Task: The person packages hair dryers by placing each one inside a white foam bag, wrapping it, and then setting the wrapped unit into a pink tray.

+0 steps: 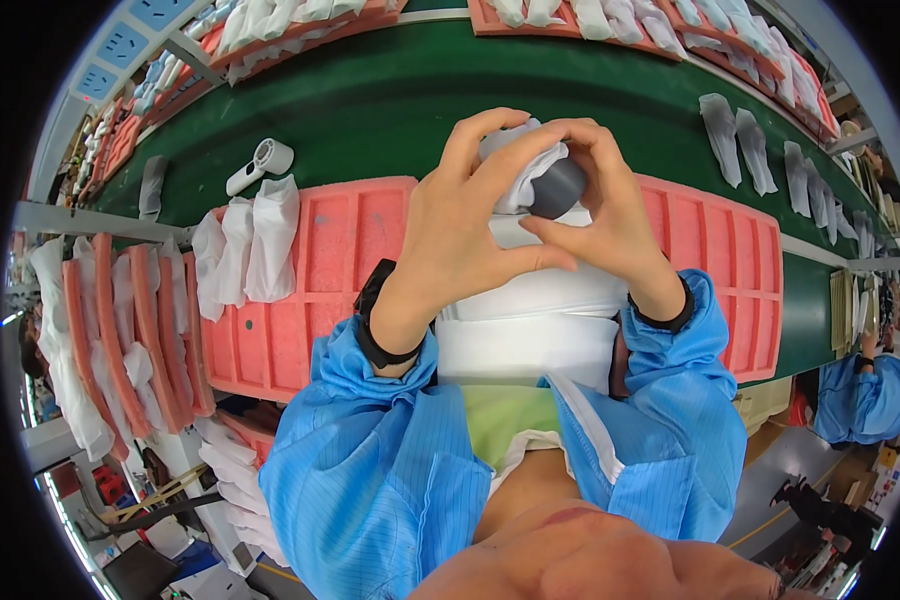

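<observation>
Between both hands, above the pink tray, is a dark grey rounded device [558,188] partly covered by a thin white sleeve bag [523,190]. My left hand [460,215] curls its fingers over the far left side of it, thumb stretched toward the right. From the other side my right hand [610,205] wraps round it, its fingertips on the bag and its thumb below. The device's far end is hidden by the fingers. A stack of flat white bags [530,345] lies against my body, under the hands.
Pink divided trays [345,240] [715,260] flank me, several bagged items [275,240] lying on the left one. On the green conveyor belt [370,120] are a white handheld fan [262,165] and bagged items [735,145]. Filled pink trays stand upright at left [120,340]; another person [865,395] works far right.
</observation>
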`<action>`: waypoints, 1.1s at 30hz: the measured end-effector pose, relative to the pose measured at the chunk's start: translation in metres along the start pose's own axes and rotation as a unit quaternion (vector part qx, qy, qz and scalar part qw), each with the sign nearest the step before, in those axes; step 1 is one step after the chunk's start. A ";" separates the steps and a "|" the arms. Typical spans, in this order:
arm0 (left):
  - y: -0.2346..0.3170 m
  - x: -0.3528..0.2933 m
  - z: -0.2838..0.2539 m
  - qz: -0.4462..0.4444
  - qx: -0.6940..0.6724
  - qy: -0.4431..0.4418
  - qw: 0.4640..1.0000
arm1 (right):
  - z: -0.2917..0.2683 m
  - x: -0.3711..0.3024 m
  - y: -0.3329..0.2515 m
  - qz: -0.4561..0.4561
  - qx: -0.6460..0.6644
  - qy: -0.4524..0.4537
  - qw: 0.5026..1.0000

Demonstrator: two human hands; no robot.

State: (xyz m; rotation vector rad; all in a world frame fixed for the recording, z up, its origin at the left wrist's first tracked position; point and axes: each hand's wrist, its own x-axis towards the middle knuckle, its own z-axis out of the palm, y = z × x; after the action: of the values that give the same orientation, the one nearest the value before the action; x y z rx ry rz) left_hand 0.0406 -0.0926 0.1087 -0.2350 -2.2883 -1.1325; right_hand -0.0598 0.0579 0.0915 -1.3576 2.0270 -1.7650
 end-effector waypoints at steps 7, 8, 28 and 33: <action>-0.017 -0.003 -0.017 0.065 -0.188 -0.012 0.980 | -0.032 0.013 0.000 -0.128 -0.032 -0.091 0.987; -0.018 -0.002 -0.018 0.068 -0.186 -0.010 0.980 | -0.030 0.011 0.001 -0.132 -0.034 -0.092 0.986; 0.007 -0.002 0.015 0.044 -0.066 0.298 0.951 | 0.003 -0.009 0.005 -0.145 -0.339 0.097 0.925; 0.013 0.002 0.007 0.100 0.094 0.294 0.946 | 0.004 -0.002 0.004 -0.082 -0.264 0.124 0.953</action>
State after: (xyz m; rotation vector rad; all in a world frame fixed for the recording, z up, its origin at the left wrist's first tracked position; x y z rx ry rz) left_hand 0.0412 -0.0792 0.1153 -0.0408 -1.7746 -0.7442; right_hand -0.0579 0.0556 0.0863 -1.5359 2.7441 -1.5797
